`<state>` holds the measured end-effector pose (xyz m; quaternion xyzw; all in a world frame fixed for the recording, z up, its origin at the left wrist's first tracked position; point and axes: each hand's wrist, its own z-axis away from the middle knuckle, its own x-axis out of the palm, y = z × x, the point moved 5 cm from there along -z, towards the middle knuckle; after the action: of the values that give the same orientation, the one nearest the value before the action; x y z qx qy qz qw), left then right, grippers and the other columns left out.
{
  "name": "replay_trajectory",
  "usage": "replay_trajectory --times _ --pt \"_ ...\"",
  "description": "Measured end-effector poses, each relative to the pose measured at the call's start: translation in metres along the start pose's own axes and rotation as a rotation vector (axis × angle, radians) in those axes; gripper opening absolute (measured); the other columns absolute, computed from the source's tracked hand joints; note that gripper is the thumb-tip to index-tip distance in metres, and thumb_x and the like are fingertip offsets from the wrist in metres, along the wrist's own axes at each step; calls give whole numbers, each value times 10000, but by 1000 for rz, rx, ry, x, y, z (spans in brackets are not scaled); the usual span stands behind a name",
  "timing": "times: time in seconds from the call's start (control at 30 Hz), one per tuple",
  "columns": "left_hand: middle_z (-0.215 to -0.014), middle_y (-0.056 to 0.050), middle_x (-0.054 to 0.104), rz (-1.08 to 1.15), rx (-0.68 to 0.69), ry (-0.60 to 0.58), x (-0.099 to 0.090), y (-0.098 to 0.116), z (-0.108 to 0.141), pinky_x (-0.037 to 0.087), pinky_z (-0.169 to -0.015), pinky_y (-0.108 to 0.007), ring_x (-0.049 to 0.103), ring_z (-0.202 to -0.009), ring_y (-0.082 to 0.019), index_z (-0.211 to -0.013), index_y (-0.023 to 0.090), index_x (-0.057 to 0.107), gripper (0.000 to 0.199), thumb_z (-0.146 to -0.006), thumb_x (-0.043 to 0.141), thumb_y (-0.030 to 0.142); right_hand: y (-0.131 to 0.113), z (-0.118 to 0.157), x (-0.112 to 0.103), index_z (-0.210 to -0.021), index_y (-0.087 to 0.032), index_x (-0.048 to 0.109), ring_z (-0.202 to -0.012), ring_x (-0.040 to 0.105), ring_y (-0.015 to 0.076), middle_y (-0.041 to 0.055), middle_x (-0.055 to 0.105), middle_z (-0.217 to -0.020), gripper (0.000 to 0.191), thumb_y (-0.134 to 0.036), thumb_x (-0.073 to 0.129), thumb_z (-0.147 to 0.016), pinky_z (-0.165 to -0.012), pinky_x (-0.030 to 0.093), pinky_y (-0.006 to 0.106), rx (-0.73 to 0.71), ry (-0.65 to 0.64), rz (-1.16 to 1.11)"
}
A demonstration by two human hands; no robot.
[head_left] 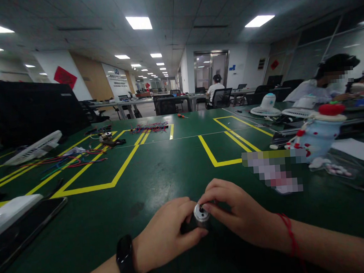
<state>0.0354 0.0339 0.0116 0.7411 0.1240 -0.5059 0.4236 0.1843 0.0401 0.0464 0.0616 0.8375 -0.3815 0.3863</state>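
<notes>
My left hand wraps its thumb and fingers around a small metal motor, a short silver cylinder standing upright near the front of the table. Its round, pale end cap faces up and shows small dark holes. Over that cap, my right hand pinches thumb and index finger together at a tiny dark piece on the top. The fingertips cover most of this piece, so its kind cannot be made out. The motor's lower part is in shadow.
Yellow tape marks the green table. Leftward are loose wires, a white fan grille and a phone-like black slab. A blue bottle and small fans stand right. A person sits beyond them.
</notes>
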Motion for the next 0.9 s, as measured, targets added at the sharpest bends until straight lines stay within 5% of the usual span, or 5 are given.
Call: replay_trajectory --times 0.27,0.5,0.6,0.9 --pt "-827 -4 574 2 4 4 -1 1 0 370 -657 -274 496 -724 -171 -917 196 567 142 -880 626 320 0 1 -8 -967 -197 681 -843 581 164 38 621 -908 109 -220 591 -909 -749 454 301 -21 60 -37" --pt "-828 -5 569 -14 10 6 -1 0 0 367 -661 -274 496 -729 -172 -920 196 564 150 -903 601 340 -4 -5 -4 -982 -233 725 -830 593 153 22 643 -905 154 -207 599 -898 -754 456 288 31 -98 -42" --pt "-833 -1 565 -14 15 11 -1 0 0 358 -655 -274 491 -722 -169 -924 196 554 150 -899 606 335 -1 -5 -9 -1043 -241 713 -885 598 157 30 645 -1001 197 -197 611 -880 -776 468 280 64 -62 -95" --pt "-840 9 544 10 -17 -15 -3 0 1 338 -641 -269 482 -731 -161 -886 195 536 162 -901 620 332 91 8 -42 -1012 -168 701 -776 635 186 53 709 -898 260 -349 553 -897 -681 484 318 524 163 -94"
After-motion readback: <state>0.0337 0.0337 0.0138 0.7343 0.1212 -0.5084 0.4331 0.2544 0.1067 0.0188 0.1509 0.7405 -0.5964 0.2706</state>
